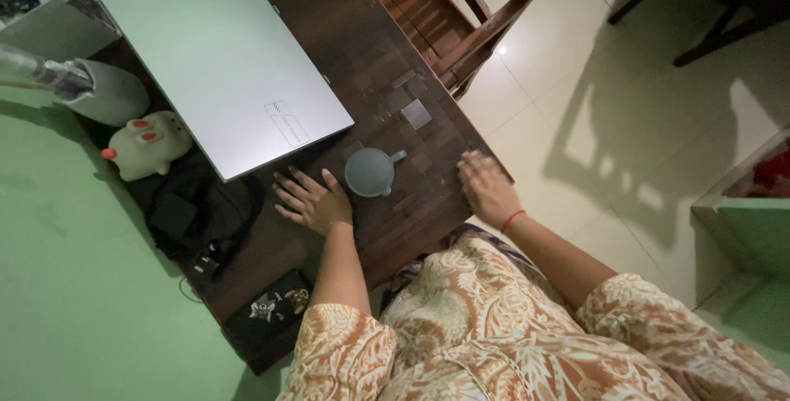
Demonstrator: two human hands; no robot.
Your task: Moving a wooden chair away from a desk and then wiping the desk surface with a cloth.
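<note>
Nearest the camera is the person's patterned orange-and-cream sleeve and lap, with both forearms reaching out over the dark wooden counter (411,47). The left hand (311,199) lies flat, palm down, fingers spread, holding nothing; its fingertips sit just in front of the near edge of the closed laptop (218,64). The right hand (487,187), with a red band at the wrist, rests near the counter's right corner, palm down with fingers loosely together and slightly blurred; it grips nothing either.

Between the two hands stands a grey-blue mug (370,171), upright, its short handle pointing towards the right and away. It is just beside the left hand's thumb side but apart from it, and a little further from the right hand. As things lie, the mug is untouched and neither hand has closed on anything.

To the left of the left arm a dark patterned pouch (270,306) lies at the counter's near edge, and beyond it a heap of black cable and adapter (197,216). Further on sits a pale pig-shaped figure (148,144) with red spots, touching the laptop's left side, and behind that a grey rounded vessel (111,92). Past the counter's far end stands a wooden chair (461,6) on the pale tiled floor (642,121).
</note>
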